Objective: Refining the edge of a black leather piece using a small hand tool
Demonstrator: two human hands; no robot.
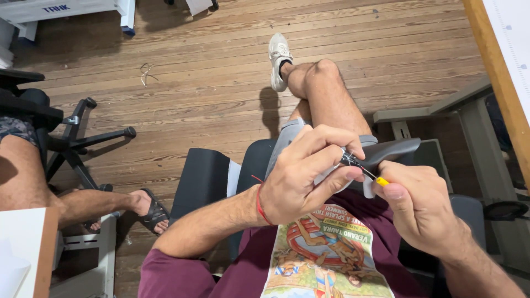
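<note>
Yellow-tipped thin tool pinched in right hand fingers, its dark end meeting a small part clamped in left hand fingers over the lap; mid-fitting, next probably needs steady alignment.

A wooden plank floor is carrying everything here, its boards running across the view. A black office chair base is standing on it at the left on its castors. A thin bent piece of wire is lying alone on the boards. A white sneaker is resting on the floor farther off, and a dark sandal is sitting near the chair base.
</note>
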